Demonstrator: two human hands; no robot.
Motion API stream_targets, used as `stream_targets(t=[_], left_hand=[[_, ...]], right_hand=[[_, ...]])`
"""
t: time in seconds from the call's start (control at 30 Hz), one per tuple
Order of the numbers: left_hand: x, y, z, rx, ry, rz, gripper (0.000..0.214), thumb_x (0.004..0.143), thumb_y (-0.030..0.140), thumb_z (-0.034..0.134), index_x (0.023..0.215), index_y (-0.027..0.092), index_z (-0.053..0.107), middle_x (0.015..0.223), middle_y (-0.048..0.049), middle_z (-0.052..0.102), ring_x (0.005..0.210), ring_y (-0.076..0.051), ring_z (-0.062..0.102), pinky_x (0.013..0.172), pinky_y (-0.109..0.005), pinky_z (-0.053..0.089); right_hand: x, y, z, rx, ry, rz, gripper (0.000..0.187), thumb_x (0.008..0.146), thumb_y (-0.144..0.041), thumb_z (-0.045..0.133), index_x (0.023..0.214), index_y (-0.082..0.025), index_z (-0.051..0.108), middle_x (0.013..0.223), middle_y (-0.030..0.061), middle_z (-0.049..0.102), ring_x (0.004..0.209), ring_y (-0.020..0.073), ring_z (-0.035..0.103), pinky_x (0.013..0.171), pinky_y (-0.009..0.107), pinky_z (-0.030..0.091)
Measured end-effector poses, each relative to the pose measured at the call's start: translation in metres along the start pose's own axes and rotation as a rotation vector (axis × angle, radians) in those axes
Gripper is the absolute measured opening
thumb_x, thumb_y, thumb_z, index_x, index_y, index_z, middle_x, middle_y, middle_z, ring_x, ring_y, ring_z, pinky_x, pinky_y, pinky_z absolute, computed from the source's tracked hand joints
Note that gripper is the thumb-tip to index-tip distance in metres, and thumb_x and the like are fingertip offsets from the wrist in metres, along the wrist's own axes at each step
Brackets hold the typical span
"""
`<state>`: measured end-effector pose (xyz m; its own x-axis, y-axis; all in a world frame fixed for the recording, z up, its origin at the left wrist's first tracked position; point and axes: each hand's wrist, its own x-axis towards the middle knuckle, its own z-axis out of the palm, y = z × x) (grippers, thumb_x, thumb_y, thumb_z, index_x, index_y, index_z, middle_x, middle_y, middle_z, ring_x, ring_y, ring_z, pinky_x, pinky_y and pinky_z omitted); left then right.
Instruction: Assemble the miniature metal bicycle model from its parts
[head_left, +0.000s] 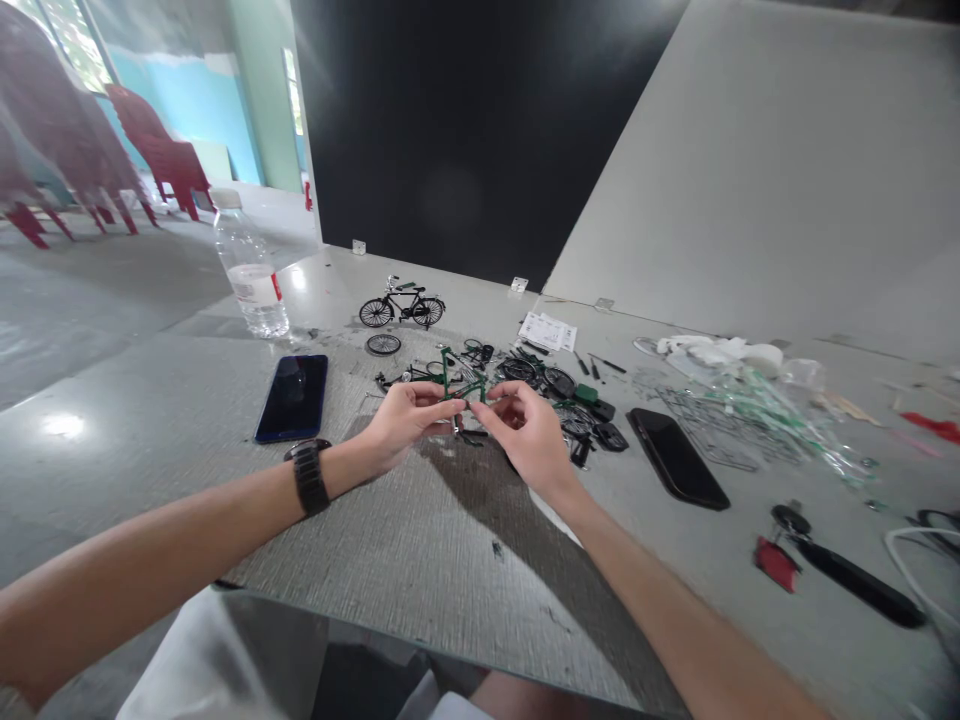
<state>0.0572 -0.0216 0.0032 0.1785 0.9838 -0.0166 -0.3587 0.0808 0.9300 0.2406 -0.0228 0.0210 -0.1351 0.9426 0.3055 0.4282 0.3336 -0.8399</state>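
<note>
Between my left hand (409,415) and my right hand (529,435) stands a small green model bicycle frame (461,375), pinched by the fingertips of both hands above the table. A few dark parts hang below it, partly hidden by my fingers. Just beyond the hands lies a spread of loose black model bicycle parts (544,385), including spoked wheels. Farther back stands a finished black model bicycle (401,307), with a single spoked wheel (382,344) in front of it.
A blue-black smartphone (292,398) and a black smartphone (677,458) flank the parts. A water bottle (251,275) stands at the back left. Instruction sheets (547,332), a plastic parts sprue (720,430) and a black-handled tool (855,580) lie on the grey table (420,540).
</note>
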Motion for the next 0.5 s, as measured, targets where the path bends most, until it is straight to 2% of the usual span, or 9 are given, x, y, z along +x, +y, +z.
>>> stream_targets(t=[0.33, 0.5], left_hand=[[0.0012, -0.001, -0.0028, -0.019, -0.022, -0.021, 0.032, 0.067, 0.034, 0.088, 0.071, 0.014, 0.064, 0.074, -0.0003, 0.061, 0.076, -0.014, 0.063, 0.073, -0.029, 0.054], [0.0025, 0.0019, -0.006, -0.043, -0.022, -0.021, 0.029, 0.069, 0.033, 0.087, 0.076, 0.013, 0.067, 0.082, -0.0043, 0.067, 0.079, -0.015, 0.066, 0.078, -0.031, 0.056]], right_hand=[[-0.001, -0.0019, -0.0012, -0.007, -0.015, 0.006, 0.035, 0.084, -0.053, 0.07, 0.093, -0.021, 0.058, 0.072, 0.0001, 0.062, 0.061, 0.0156, 0.052, 0.056, 0.029, 0.039], [0.0024, 0.0057, -0.0044, -0.051, 0.043, -0.019, 0.033, 0.095, -0.054, 0.054, 0.093, -0.022, 0.06, 0.076, 0.0027, 0.067, 0.069, 0.019, 0.061, 0.062, 0.031, 0.043]])
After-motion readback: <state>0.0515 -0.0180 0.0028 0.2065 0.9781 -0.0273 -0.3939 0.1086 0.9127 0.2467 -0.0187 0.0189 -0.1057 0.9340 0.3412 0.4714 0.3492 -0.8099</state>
